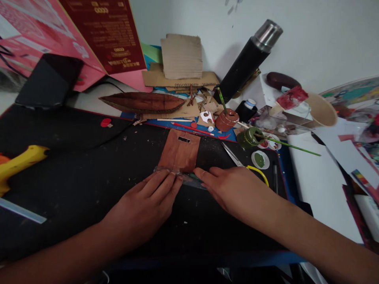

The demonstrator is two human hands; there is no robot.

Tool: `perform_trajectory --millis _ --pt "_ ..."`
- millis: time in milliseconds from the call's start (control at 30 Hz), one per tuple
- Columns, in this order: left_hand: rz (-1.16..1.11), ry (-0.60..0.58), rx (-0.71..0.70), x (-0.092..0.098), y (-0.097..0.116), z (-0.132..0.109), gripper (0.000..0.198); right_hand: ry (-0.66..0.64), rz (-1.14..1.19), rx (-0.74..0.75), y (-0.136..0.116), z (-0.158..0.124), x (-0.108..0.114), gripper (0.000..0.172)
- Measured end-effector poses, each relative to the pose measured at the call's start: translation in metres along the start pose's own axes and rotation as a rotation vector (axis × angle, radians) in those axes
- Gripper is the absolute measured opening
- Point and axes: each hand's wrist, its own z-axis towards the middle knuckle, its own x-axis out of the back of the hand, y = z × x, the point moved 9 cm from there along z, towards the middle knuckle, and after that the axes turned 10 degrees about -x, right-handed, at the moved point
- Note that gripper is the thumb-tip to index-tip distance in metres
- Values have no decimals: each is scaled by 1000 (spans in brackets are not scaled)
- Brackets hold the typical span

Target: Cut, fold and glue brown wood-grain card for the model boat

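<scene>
A brown-painted piece of cardboard [180, 153] with a small rectangular slot near its top lies flat on the black mat. Across its near edge runs a clear plastic strip [193, 181], perhaps a ruler. My left hand [145, 203] is closed, its fingers together and pressed down on the strip's left part. At the strip's right end, my right hand [233, 187] has its fingers curled, thumb and fingertips against the strip. Something greenish shows by those fingertips, too small to name. Scissors [233, 156] with yellow handles lie just beyond my right hand.
A brown boat-shaped piece [143, 102] sits at the back, near cardboard scraps. Open jars of brown paint [227, 120] and green paint [248, 138] hold brushes. A black thermos [245, 63] stands behind them. A yellow glue gun [22, 163] is at the left.
</scene>
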Motion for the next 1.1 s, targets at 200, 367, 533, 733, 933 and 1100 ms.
perform_trajectory --millis 200,367,533,733,933,1100 --pt "2 12 -17 0 1 0 45 -40 -4 -1 -5 4 2 50" --pt "11 27 -11 1 0 1 44 -28 2 -2 -4 4 2 47" --pt "21 21 -3 0 1 1 45 22 97 -8 3 1 -5 45" --pt "22 16 -21 1 2 1 44 41 95 -15 5 -1 -4 44" --pt "11 17 0 0 0 1 45 39 74 -17 5 1 0 45" --pt "1 23 -3 0 0 0 44 27 103 -2 1 3 -5 41"
